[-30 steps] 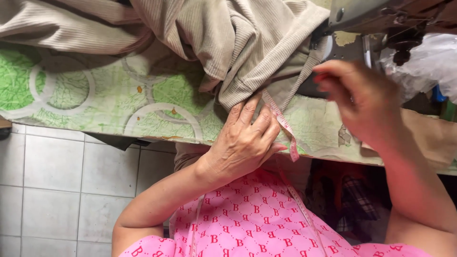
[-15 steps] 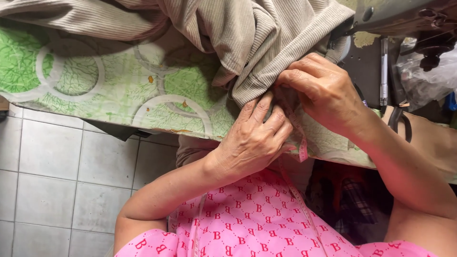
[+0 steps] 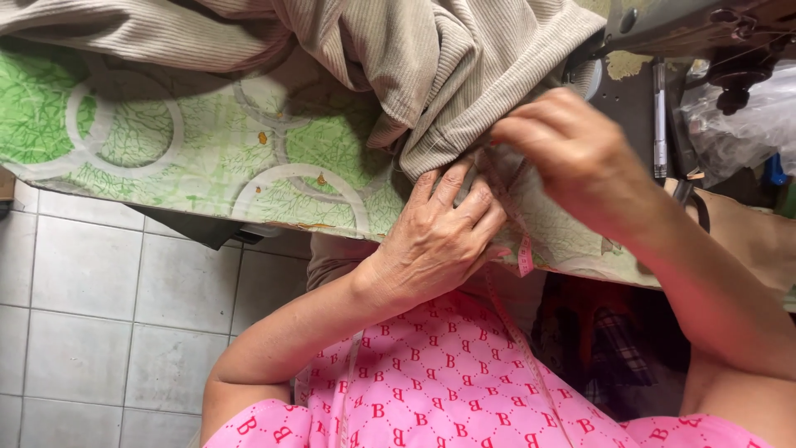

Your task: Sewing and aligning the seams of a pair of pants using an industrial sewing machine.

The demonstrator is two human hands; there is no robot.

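Since half a second ago, your right hand [image 3: 580,162] has lifted slightly off the cloth and blurred, fingers bunched as if pinching the fabric's hem, though whether they grip it you cannot tell from this view. Nearest you, the pink patterned top [image 3: 448,382] fills the lower frame. Your left hand [image 3: 439,236] lies flat, fingers spread and unclenched, pressing the beige ribbed fabric [image 3: 448,75] at the table's near edge. A pink measuring tape [image 3: 522,249] runs under that hand and dangles over the edge. Beyond, the fabric heaps in soft folds across the glossy green-and-white patterned tablecloth [image 3: 166,141], whose left half lies uncovered. Farther right stands the dark sewing machine [image 3: 688,25]. Grey floor tiles [image 3: 91,315] show at left.
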